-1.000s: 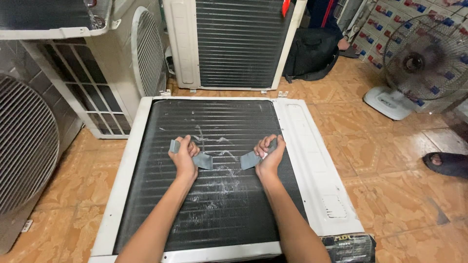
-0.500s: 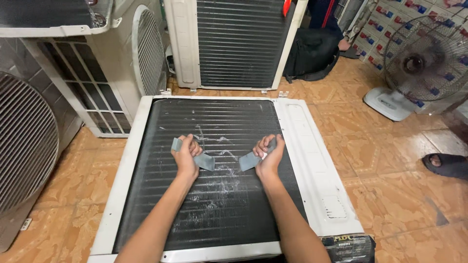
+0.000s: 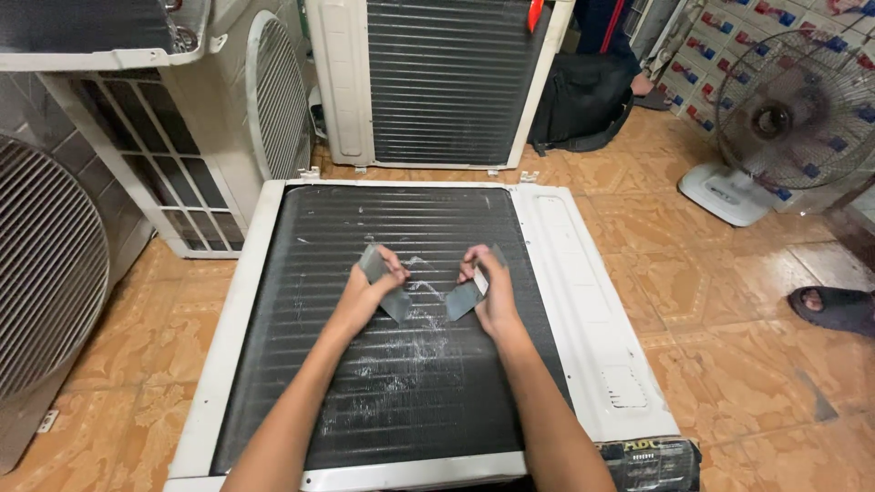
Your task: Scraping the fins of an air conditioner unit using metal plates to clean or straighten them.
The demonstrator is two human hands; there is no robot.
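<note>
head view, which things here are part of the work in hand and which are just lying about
In use: left hand and right hand, each gripping a small grey flat tool; white air-conditioner unit with black finned coil.

Lying about: white standing fan; black bag; dark sandal.

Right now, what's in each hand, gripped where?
Left hand grips a flat grey metal strip around its middle. Right hand grips a second grey strip at its upper end.
</note>
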